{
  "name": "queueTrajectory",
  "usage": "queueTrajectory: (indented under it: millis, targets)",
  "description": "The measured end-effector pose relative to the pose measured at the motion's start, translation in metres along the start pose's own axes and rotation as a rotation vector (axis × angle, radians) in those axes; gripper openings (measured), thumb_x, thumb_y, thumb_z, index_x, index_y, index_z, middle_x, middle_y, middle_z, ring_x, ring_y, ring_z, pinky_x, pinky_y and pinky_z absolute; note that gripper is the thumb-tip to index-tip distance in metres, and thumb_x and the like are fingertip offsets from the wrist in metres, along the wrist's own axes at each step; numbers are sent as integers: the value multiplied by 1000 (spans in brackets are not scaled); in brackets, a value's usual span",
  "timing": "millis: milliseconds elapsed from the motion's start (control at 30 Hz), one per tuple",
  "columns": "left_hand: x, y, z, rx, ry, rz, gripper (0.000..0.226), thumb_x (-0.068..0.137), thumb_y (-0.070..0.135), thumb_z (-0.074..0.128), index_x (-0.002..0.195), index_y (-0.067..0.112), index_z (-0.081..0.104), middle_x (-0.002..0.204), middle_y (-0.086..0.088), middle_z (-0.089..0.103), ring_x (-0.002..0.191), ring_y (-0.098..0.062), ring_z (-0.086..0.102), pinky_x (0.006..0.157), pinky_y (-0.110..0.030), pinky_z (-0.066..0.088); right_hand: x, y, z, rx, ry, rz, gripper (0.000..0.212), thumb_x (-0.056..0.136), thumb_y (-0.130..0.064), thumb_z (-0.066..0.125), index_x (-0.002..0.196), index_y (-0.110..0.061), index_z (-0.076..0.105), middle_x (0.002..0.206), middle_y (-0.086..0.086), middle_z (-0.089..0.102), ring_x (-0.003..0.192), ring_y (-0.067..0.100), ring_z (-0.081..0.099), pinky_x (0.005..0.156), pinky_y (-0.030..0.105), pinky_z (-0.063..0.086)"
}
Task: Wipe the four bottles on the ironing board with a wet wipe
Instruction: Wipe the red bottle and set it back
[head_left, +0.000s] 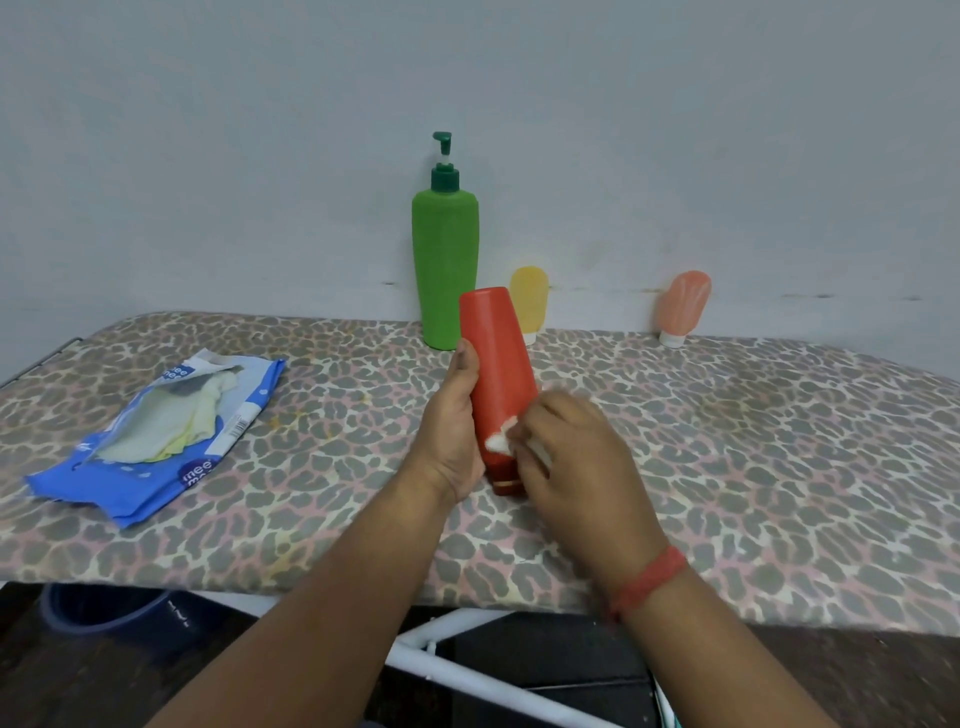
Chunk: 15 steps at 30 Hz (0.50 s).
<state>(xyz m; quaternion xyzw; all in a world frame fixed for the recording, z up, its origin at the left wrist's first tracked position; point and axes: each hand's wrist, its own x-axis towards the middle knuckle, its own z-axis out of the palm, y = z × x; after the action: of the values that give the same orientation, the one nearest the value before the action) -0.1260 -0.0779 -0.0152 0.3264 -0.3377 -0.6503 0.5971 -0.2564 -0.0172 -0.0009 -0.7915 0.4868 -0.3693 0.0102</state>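
Wipes spill from a torn blue packet (156, 441) lying flat at the left of the ironing board (727, 467), whose cover carries a leopard-spot print in grey, pink and cream. Well to the right of the packet, a tall green pump bottle (444, 265) stands upright against the pale wall (208, 156) at the board's far edge. Just in front of it, a person's left hand (451, 431) wraps around a red bottle (497, 374), the grip pressed together on its left side with the thumb lying up along the plastic. The red bottle is held cap-down and tilted, its flat base pointing up and away, its cap end close to the board; whether it touches the cover cannot be told. Behind it, partly hidden, a small yellow tube (531, 296) stands on its white cap next to the green bottle. The right hand (576, 457) pinches a white wet wipe (501, 440) against the lower part of the red bottle, fingers curled over the wipe so that only a small fold shows. A red band (652, 579) circles the right wrist. Farther right, well apart from the others, a small peach-pink tube (683, 306) leans on its white cap against the wall. Below the board's near edge, white frame bars (467, 670) and a dark blue bucket (104, 608) show.
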Motion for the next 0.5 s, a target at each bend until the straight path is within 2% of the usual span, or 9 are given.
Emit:
queueTrajectory:
  millis: [100,233,300,433,500]
  targets:
    - [0,-1,0,41,15,21,73,87,61,50,139,10,54,104,-12,77,93,-24,75,73,-37,61,-30,6,1,23,-67,32,14,81,-7,72,77,-17,63,85,-10,55,81,7,48,70,12,37]
    - [-1,0,2,18,19,15,76,86,61,51,139,7,54,108,-13,75,96,-23,74,75,-36,61,-14,3,2,24,14,27,11,84,-6,69,78,-13,63,85,-5,56,79,11,51,70,24,44]
    - [-1,1,1,-1,24,2,74,90,61,49,139,5,54,105,-13,75,95,-23,74,75,-36,61,0,0,1,48,54,56,8,86,-8,68,81,-13,63,87,-4,57,79,11,52,71,23,44]
    - [0,-1,-1,-3,48,-5,71,92,61,49,138,7,54,103,-14,76,93,-26,75,73,-39,61,-12,13,-1,66,-46,61,10,83,-9,70,80,-15,63,85,-7,56,77,8,51,69,17,40]
    - [1,-1,0,12,60,17,74,86,62,52,139,10,54,104,-13,76,94,-26,75,73,-41,61,-21,23,-4,70,-77,134,12,81,-6,69,79,-17,64,84,-8,57,76,8,54,68,20,44]
